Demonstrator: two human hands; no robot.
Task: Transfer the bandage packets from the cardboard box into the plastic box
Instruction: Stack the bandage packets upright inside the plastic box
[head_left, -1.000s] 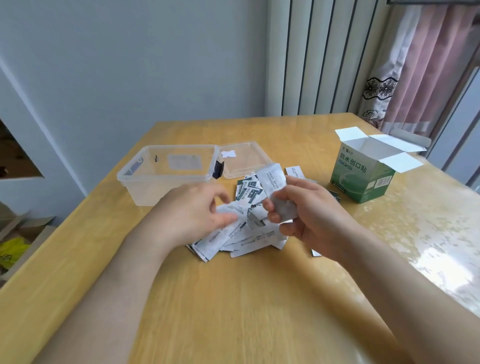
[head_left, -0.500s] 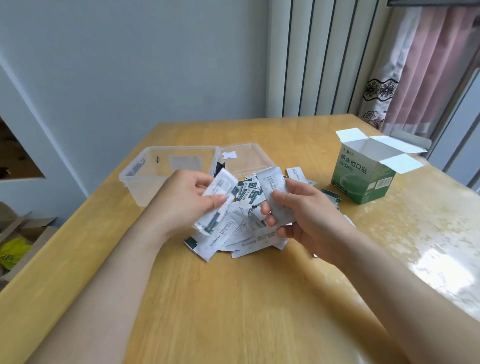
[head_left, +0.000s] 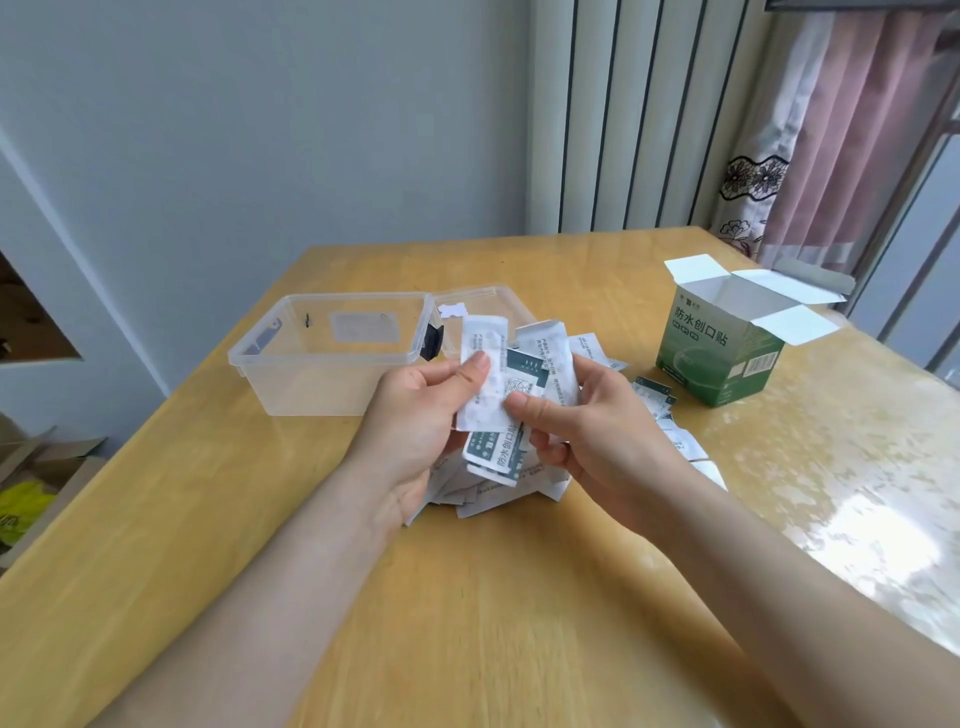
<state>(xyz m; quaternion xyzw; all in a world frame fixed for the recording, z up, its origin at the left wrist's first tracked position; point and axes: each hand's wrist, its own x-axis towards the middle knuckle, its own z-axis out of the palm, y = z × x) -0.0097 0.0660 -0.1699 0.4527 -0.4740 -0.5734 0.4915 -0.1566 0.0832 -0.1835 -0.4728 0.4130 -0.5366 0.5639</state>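
At left, the plastic box (head_left: 311, 387) looks empty. Our left hand (head_left: 415, 421) and right hand (head_left: 597, 431) pinch, fingers (head_left: 470, 369) clamped, a few bandage packets (head_left: 485, 343) above the pile (head_left: 488, 499) on the surface (head_left: 467, 597). They look light, thin and slick, so we'd grip the flat faces mid-length. At right, the cardboard box (head_left: 722, 358) stands open.

A home room: wooden table (head_left: 363, 597), pink curtains (head_left: 852, 130).
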